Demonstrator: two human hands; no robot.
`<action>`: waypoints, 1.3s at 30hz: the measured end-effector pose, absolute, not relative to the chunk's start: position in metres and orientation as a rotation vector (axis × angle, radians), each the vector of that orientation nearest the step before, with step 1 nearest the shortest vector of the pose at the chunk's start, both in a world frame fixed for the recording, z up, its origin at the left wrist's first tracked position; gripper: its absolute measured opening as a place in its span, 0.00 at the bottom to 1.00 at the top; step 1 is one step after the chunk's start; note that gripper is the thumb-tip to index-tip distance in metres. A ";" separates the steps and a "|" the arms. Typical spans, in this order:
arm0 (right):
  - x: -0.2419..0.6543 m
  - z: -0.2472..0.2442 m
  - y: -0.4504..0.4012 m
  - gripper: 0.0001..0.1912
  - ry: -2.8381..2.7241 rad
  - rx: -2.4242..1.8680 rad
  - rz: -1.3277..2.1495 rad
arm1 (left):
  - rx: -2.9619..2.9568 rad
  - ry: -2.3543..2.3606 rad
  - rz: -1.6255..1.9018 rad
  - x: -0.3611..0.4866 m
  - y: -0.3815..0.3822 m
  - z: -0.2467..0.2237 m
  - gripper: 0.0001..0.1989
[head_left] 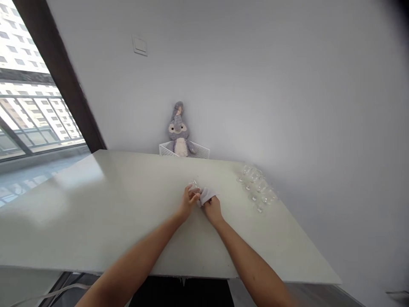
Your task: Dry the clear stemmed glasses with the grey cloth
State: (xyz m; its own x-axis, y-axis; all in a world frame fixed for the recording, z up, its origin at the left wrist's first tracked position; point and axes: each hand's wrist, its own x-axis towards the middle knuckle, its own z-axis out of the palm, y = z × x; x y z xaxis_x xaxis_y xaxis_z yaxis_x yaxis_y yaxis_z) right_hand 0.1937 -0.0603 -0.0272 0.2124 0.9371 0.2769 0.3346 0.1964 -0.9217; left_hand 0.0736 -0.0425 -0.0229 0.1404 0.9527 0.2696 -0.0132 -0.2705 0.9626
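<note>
Near the middle of the white table, my left hand [189,201] has its fingers wrapped round a small clear glass [195,186]. My right hand [212,207] is closed on a pale grey cloth [208,194], just to the right of the glass. The cloth touches the glass at its open side, and part of it seems to lie inside; how far in is hidden by my fingers. Both hands are close together above the tabletop.
Several clear glasses [258,184] lie grouped on the right side of the white table [128,192]. Behind the far edge, a grey plush toy [180,130] sits in a white basket [202,151] against the wall. A window is at the left.
</note>
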 end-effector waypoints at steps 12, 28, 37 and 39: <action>0.206 -0.002 -0.069 0.07 -1.543 -1.124 0.665 | 1.113 1.115 1.440 0.053 -0.057 0.020 0.26; 0.210 -0.004 -0.081 0.17 -1.153 -0.634 1.918 | 1.138 0.424 0.893 0.039 -0.065 0.045 0.30; 0.198 -0.007 -0.062 0.07 -1.407 -1.241 0.610 | 0.925 0.846 1.399 0.075 -0.038 0.026 0.23; 0.199 -0.011 -0.059 0.09 -1.300 -1.276 0.585 | 0.920 0.854 1.504 0.085 -0.039 0.023 0.23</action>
State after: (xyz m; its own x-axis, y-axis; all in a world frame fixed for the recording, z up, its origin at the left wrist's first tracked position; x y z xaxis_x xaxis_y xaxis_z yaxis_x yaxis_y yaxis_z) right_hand 0.1993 -0.0590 -0.0107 0.2580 0.8936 0.3673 0.3176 0.2806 -0.9057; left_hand 0.0847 -0.0391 0.0228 -0.0746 0.9928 0.0934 -0.4281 -0.1165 0.8962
